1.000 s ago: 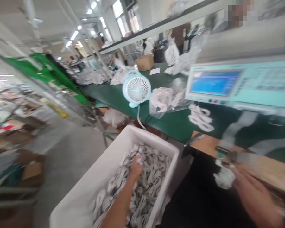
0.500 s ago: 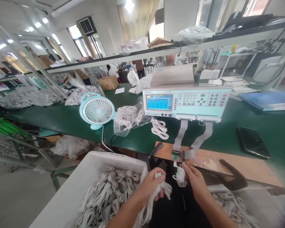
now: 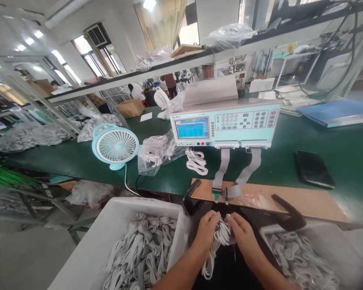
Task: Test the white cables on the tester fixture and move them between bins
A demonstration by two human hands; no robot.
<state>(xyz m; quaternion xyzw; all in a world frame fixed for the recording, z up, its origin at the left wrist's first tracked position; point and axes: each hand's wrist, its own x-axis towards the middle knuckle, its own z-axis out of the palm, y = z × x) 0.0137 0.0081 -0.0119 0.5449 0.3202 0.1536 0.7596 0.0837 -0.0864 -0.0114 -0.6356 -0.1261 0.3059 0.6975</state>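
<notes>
My left hand (image 3: 207,230) and my right hand (image 3: 242,230) are close together in front of the bench edge, both with fingers closed. Between them is a coiled white cable (image 3: 222,233); its pale plug ends show at my fingertips. A second looped bundle of white cable (image 3: 209,262) hangs below my left hand. Just beyond my fingers, at the board's edge, are a green-and-black connector (image 3: 216,194) and a dark connector (image 3: 226,196), with no cable plugged in. Grey ribbon cables (image 3: 223,166) run from them to the light-blue tester (image 3: 243,125) with a lit screen.
A white bin (image 3: 115,209) of coiled cables is at my left, another bin (image 3: 263,230) at my right. Black clamps (image 3: 192,196) hold the wooden board (image 3: 308,203). A fan (image 3: 117,147), bagged cables (image 3: 155,153), loose cable coils (image 3: 196,162) and a phone (image 3: 313,168) lie on the green bench.
The coiled cable has come away from the connectors and moved toward me. My left hand has risen to the right with its bundle, meeting my right hand. The view has shifted slightly right.
</notes>
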